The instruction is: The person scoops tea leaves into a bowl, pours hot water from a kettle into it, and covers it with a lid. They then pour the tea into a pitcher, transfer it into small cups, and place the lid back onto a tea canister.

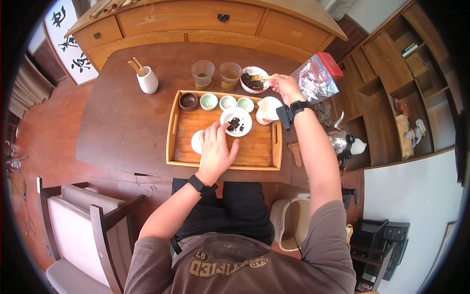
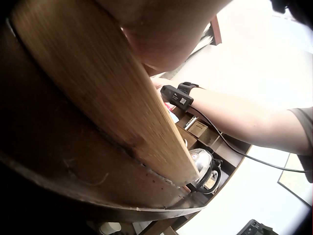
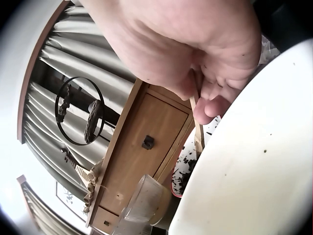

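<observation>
My right hand (image 1: 285, 86) pinches a light wooden tea scoop (image 1: 263, 77) over a red-rimmed bowl (image 1: 254, 90). The scoop's far end lies among dark tea leaves (image 3: 184, 171) in that bowl. On the wooden tray (image 1: 254, 156), a white gaiwan bowl (image 1: 245, 115) holds a small heap of leaves. My left hand (image 1: 218, 151) is spread beside it, index fingertip at its left rim and thumb just below it. Partly hidden under this hand is a round white lid (image 1: 196, 142). A white pitcher (image 1: 268, 110) stands at the tray's right end, below the right wrist.
Along the tray's back sit a brown cup (image 1: 188, 101) and several pale green cups (image 1: 208, 102). Behind them are two clear plastic cups (image 1: 202, 78). A white tool holder (image 1: 147, 81) is at left; a plastic bag (image 1: 317, 81) and metal kettle (image 1: 339, 140) are at right.
</observation>
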### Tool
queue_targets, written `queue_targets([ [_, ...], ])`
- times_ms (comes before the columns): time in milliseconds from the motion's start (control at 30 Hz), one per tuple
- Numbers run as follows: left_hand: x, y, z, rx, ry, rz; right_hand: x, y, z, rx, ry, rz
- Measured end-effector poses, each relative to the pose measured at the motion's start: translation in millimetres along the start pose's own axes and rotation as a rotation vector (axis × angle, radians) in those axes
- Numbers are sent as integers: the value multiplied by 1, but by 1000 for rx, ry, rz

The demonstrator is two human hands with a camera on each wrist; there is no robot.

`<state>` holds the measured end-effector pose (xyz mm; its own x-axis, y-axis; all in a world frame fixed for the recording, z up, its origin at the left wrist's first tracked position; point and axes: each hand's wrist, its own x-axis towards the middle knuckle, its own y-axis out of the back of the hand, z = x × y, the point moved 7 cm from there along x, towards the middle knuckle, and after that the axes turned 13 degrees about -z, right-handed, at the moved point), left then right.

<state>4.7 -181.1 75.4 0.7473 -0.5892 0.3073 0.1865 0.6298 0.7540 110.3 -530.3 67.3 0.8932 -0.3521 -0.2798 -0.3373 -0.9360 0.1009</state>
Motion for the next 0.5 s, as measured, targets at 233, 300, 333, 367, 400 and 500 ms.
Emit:
queue_targets([
  [233, 0, 1, 2, 10, -6, 9, -7, -9, 0, 84, -65, -12],
  [300, 0, 0, 1, 7, -6, 10, -6, -7, 1, 103, -79, 5],
  [333, 0, 1, 1, 7, -5, 11, -6, -6, 2, 127, -72, 6],
  [367, 0, 1, 1, 10, -9, 13, -6, -6, 2, 151, -66, 8],
  [400, 0, 2, 2, 14, -14, 14, -7, -5, 2, 150, -65, 8],
  [500, -1, 1, 2, 21, -15, 13, -10, -3, 1, 176, -50, 17],
])
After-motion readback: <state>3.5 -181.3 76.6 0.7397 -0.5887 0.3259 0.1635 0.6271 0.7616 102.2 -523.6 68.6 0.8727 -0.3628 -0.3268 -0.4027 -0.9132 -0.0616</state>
